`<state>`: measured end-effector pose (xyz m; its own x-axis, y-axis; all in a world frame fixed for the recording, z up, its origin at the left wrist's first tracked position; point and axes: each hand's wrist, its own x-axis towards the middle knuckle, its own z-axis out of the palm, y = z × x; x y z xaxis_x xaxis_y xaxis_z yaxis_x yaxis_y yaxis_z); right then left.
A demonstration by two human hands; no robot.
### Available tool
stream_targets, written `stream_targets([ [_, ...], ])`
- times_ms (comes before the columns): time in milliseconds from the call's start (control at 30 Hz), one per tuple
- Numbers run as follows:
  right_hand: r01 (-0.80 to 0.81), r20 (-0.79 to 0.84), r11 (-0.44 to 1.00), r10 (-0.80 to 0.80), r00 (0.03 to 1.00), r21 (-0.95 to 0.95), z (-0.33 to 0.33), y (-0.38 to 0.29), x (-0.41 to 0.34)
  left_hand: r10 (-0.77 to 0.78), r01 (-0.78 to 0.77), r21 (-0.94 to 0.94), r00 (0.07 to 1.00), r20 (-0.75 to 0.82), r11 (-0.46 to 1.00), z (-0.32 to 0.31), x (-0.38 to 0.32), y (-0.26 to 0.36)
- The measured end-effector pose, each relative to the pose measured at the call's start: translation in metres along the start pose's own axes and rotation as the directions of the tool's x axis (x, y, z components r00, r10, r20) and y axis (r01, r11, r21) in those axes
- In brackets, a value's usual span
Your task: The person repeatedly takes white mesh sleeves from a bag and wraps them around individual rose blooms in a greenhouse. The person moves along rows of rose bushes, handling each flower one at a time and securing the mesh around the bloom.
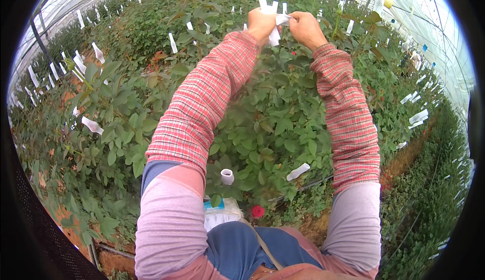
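Both my arms reach forward over rose bushes. My left hand [261, 23] is closed on several white mesh sleeves [273, 35], whose ends stick out above and below the fingers. Close on its right, my right hand [306, 28] pinches the edge of a white mesh sleeve [283, 19] between thumb and fingers; this sleeve spans the gap between the two hands. Whether a flower bud is inside it cannot be seen. Green rose leaves [291, 124] spread below the hands.
White mesh sleeves stand on stems all around, such as one at left [92, 125] and one low in the middle [227, 176]. A red rose [258, 211] and a bag of white things [221, 217] are near my waist. Greenhouse posts [39, 39] and plastic sheeting [439, 26] border the plants.
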<state>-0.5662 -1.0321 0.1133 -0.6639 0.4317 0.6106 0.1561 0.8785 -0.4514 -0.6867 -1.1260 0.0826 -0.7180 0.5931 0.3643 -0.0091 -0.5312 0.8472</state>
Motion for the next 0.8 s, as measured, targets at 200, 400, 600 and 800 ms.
stream_targets([
  [200,-0.176,0.092,0.905,0.152,0.984,0.387,-0.002,-0.003,-0.005,-0.109,0.148,-0.159,0.966,0.233,0.976,-0.028,-0.011,0.006],
  [400,-0.456,0.422,0.683,0.232,0.876,0.571,-0.010,-0.007,-0.014,-0.255,0.297,-0.125,0.928,0.272,0.947,-0.049,-0.016,0.020],
  [600,0.027,0.236,0.923,-0.127,0.964,0.384,-0.011,-0.016,-0.022,-0.314,0.341,-0.067,0.913,0.263,0.938,-0.051,-0.023,0.028],
  [800,0.009,0.204,0.986,-0.044,0.978,0.168,-0.005,-0.011,-0.010,-0.365,0.360,0.087,0.850,0.380,0.929,-0.046,-0.028,0.024],
])
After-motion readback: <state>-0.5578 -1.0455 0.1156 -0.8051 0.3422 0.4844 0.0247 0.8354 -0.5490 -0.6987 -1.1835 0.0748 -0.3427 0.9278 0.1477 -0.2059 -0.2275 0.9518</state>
